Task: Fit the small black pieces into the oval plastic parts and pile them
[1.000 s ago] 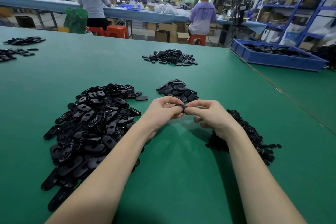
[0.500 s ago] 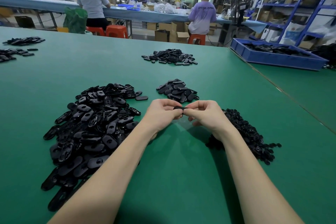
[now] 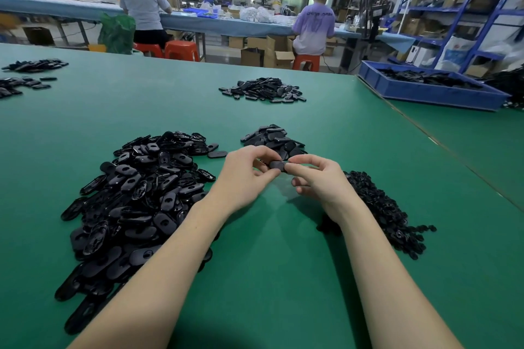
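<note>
Oval part point(image 3: 277, 165): held above the table's middle, pinched between left hand point(image 3: 246, 176) and right hand point(image 3: 317, 178) fingertips. Step: seating a small piece, apparently; the piece itself is hidden. Next: press home, drop on far pile point(image 3: 273, 139).

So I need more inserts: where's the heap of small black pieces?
Head view: small black pieces lie heaped on the green table, right of the right hand.

I count two hands, left hand point(image 3: 245, 176) and right hand point(image 3: 320, 178), on one oval part point(image 3: 278, 165). Six black heaps; largest heap point(image 3: 133, 207) at nine o'clock. One blue tray point(image 3: 425, 93) at two o'clock.
</note>
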`<action>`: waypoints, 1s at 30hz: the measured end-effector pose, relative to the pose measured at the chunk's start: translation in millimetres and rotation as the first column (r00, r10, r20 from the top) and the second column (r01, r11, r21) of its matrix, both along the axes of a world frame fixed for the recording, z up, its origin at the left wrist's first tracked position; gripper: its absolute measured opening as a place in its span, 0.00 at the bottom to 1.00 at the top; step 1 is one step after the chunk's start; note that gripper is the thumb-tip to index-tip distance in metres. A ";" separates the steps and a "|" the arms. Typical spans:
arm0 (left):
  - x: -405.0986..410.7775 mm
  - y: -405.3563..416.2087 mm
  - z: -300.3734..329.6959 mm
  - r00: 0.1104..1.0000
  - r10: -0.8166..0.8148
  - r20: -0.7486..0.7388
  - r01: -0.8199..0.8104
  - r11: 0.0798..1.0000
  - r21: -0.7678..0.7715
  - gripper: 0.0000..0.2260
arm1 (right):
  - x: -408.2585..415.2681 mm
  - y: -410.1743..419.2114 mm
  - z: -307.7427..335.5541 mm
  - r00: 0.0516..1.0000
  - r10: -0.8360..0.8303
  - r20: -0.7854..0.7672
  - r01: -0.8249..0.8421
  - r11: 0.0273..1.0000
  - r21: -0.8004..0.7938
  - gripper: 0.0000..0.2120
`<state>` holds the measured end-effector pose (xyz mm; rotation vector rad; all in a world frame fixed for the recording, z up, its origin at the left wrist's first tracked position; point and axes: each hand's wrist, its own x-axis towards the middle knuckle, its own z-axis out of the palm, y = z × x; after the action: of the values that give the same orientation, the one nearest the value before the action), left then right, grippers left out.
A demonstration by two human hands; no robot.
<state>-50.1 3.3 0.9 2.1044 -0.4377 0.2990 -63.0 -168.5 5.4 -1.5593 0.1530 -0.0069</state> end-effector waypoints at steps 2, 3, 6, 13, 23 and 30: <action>2.5 2.5 -0.3 0.998 0.006 0.068 -0.009 0.999 0.044 0.07 | 0.1 0.3 0.5 0.999 -0.031 -0.010 0.030 0.998 -0.055 0.05; 6.0 4.3 -0.8 0.996 0.023 0.088 -0.028 0.998 0.055 0.07 | 0.9 0.6 0.3 0.999 -0.048 -0.020 0.046 0.994 -0.098 0.07; 22.7 5.5 0.2 0.986 0.121 0.115 -0.126 0.991 0.038 0.08 | 4.5 2.5 -1.6 0.997 -0.075 -0.035 0.066 0.975 -0.213 0.12; 76.4 -23.8 14.7 0.956 0.283 0.077 -0.287 0.957 0.043 0.07 | 5.2 7.9 -2.0 0.998 -0.021 -0.052 0.004 0.951 -0.308 0.15; 96.3 -37.8 7.2 0.905 0.424 -0.040 -0.415 0.900 0.135 0.13 | 6.3 4.6 -2.1 0.997 -0.008 -0.074 -0.010 0.971 -0.237 0.12; 56.6 -35.7 6.2 0.941 0.338 -0.004 -0.337 0.939 0.067 0.07 | 7.7 5.4 -5.1 0.997 -0.011 -0.074 -0.008 0.969 -0.247 0.10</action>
<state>6.5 -32.4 7.0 2.2414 -0.0726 0.4720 -55.2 -163.2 0.3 -1.8094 0.2187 0.0324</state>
